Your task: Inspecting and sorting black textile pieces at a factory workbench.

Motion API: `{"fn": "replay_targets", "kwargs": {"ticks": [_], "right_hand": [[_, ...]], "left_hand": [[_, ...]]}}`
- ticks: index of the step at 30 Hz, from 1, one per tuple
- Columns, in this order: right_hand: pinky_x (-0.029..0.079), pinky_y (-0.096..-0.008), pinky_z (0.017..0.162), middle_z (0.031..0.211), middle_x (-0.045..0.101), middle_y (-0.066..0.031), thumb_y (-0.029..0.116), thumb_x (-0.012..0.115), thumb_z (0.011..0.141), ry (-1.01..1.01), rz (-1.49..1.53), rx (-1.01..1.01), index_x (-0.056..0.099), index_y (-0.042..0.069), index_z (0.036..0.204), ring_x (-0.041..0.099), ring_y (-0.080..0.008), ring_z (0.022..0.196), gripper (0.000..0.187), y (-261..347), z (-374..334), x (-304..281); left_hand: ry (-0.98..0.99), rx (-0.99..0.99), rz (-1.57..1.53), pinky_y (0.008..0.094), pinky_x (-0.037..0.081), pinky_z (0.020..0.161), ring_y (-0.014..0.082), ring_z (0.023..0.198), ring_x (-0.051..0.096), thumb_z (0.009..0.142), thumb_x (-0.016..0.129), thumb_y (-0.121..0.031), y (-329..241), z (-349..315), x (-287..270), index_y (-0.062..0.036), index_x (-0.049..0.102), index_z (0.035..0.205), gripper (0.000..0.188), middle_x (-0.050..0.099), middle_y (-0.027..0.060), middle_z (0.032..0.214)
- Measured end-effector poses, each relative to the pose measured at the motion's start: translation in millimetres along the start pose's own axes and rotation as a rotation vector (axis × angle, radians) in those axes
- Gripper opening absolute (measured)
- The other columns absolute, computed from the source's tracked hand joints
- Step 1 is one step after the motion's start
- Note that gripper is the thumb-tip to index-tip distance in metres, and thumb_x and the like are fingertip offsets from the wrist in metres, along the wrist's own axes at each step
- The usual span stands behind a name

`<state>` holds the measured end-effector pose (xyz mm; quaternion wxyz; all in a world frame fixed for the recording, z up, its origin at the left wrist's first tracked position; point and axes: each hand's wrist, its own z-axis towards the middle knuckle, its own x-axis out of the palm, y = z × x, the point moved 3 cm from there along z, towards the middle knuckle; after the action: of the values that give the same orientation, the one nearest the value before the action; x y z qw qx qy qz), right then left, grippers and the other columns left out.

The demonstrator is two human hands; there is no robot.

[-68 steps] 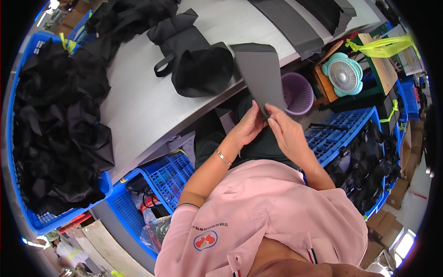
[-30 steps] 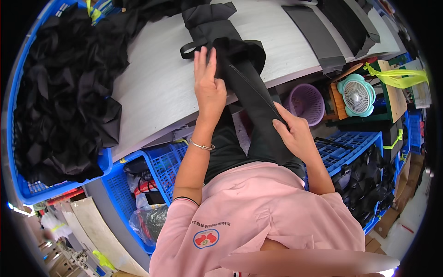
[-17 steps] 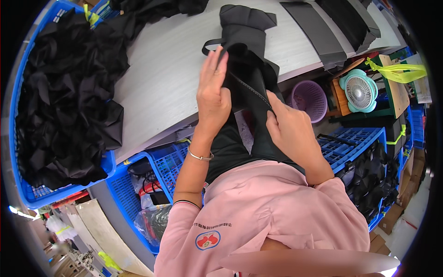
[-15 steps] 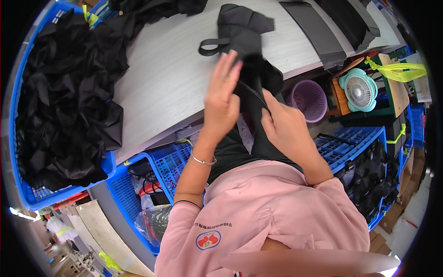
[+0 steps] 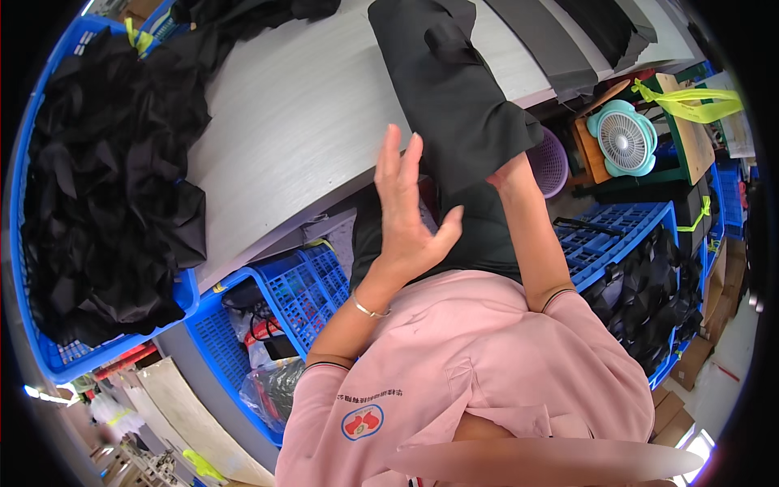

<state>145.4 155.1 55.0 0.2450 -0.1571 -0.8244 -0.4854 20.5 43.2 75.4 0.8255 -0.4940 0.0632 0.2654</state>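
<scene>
Since half a second ago the left hand (image 5: 406,213) has lifted clear of the black fabric piece (image 5: 454,97) and now hangs open in the centre of the frame, fingers spread, holding nothing. The right hand (image 5: 507,172) has slid under the near end of the cloth, right of centre; its grip is hidden by the fabric, so I cannot tell how far it is closed.

The piece lies lengthwise on the grey worktop (image 5: 308,122) in the upper middle of the frame, its lower end hanging over the near edge. It looks light, soft and limp, likely to sag and fold wherever unsupported, so the firmer near edge seems the best place to take it. It is matte black, long and roughly rectangular, with a small flap near its top. A heap of similar black cloth (image 5: 97,187) fills the blue crate (image 5: 40,357) at left.
</scene>
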Motion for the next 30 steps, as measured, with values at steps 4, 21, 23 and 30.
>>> {"fn": "replay_targets", "kwargs": {"ticks": [4, 21, 23, 30], "right_hand": [[0.05, -0.0378, 0.101, 0.139, 0.055, -0.0142, 0.028, 0.047, 0.102, 0.023, -0.058, -0.093, 0.044, -0.002, 0.143, 0.058, -0.026, 0.122, 0.05, 5.6, -5.6, 5.6], [0.053, -0.0338, 0.092, 0.133, 0.059, -0.0106, 0.021, 0.059, 0.097, -0.044, -0.07, -0.041, 0.052, 0.001, 0.137, 0.06, -0.0181, 0.116, 0.045, 6.9, -7.2, -29.4], [0.052, -0.033, 0.091, 0.133, 0.06, -0.0084, 0.019, 0.059, 0.097, -0.035, -0.109, -0.086, 0.052, 0.004, 0.138, 0.059, -0.0174, 0.116, 0.044, 0.6, -7.8, -28.5], [0.051, -0.0314, 0.09, 0.132, 0.06, -0.0046, 0.025, 0.059, 0.098, -0.066, -0.318, -0.17, 0.051, 0.008, 0.139, 0.058, -0.016, 0.115, 0.045, -12.7, -13.7, -36.7]], "left_hand": [[-0.109, 0.007, 0.081, 0.045, 0.032, 0.114, 0.04, 0.147, 0.023, 0.074, 0.07, 0.003, 1.7, 14.4, 28.2, -0.0023, 0.03, 0.153, 0.089, 0.023, 0.0248, 0.158], [-0.251, 0.144, 0.091, 0.0361, 0.046, 0.099, 0.0301, 0.111, 0.058, 0.069, 0.053, 0.017, -9.5, 21.1, 25.3, -0.0021, 0.069, 0.12, 0.057, 0.064, 0.014, 0.131], [-0.253, 0.16, 0.105, 0.0353, 0.047, 0.097, 0.03, 0.111, 0.059, 0.069, 0.053, 0.017, -1.8, 26.5, 23.7, -0.0028, 0.069, 0.121, 0.058, 0.064, 0.0144, 0.131], [-0.356, 0.143, 0.075, 0.0339, 0.051, 0.094, 0.0297, 0.109, 0.063, 0.072, 0.06, 0.015, 6.0, 37.6, 12.6, -0.0035, 0.07, 0.116, 0.05, 0.069, 0.0131, 0.122]]}}
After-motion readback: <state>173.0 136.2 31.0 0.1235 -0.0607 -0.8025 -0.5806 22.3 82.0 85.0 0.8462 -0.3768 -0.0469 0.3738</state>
